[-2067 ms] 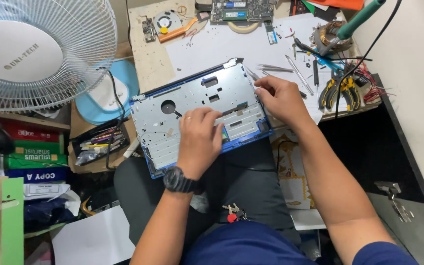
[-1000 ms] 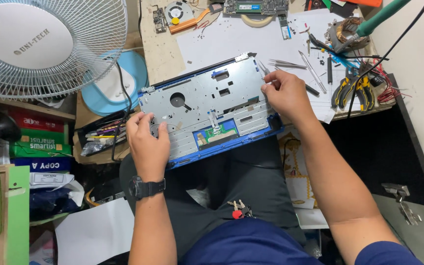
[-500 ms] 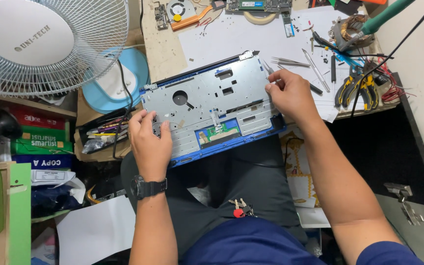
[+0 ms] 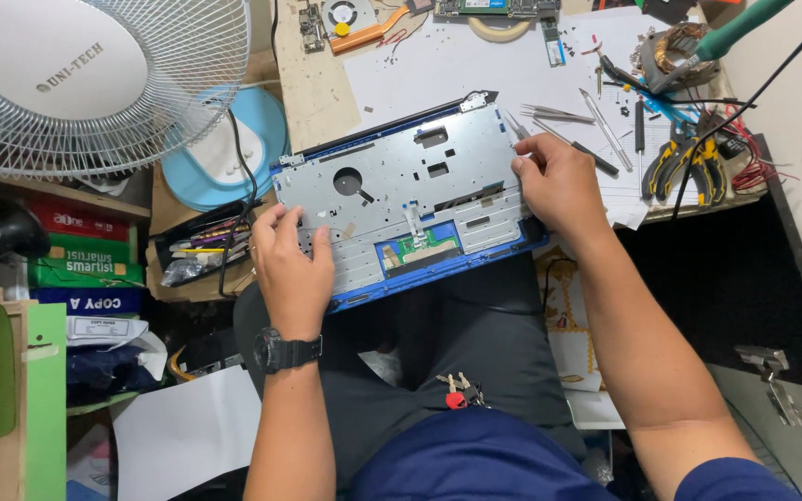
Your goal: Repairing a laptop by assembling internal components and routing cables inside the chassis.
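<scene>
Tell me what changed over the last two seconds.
The left hand left the middle of the laptop chassis and moved to its left end, where it now grips the near corner. The chassis swung a little, sitting flatter across the lap. The right hand stayed on the right edge, and the tools on the bench did not move.

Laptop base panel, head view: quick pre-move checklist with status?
1. Left hand on the laptop base panel, near left corner: ok.
2. Right hand on the panel's right edge: ok.
3. Panel supported: rests partly on lap, partly on the bench edge: ok, though tilted.
4. Loose tweezers lie right beside the right hand: not ok, could snag.
5. Pliers clear of the panel: ok.
6. All screws out: cannot tell.
</scene>
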